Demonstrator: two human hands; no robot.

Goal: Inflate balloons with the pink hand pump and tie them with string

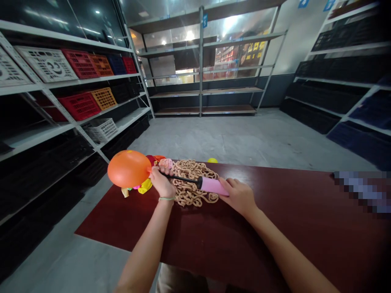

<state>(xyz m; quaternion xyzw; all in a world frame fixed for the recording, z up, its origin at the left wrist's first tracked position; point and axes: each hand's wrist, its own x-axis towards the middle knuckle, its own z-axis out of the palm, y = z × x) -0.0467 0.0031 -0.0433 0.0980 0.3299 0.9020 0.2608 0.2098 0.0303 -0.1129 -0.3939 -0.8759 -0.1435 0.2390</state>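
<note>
A partly inflated orange balloon (128, 169) points left, its neck pinched in the fingers of my left hand (163, 183) at the nozzle end of a balloon pump. My right hand (240, 195) is wrapped round the pink barrel of the hand pump (212, 185). Between my hands the pump's black rod (183, 178) shows extended. Beneath it lies a heap of tan rope-like loops (189, 198). Beside my left hand are several limp balloons, among them a yellow one (145, 186) and a pink one (165, 163).
The dark red table (275, 203) has its left corner near me. A yellow round thing (212, 160) shows past its far edge. Shelves with crates (81, 106) stand left; a metal rack (200, 61) stands behind, with dark crates (342, 69) at right.
</note>
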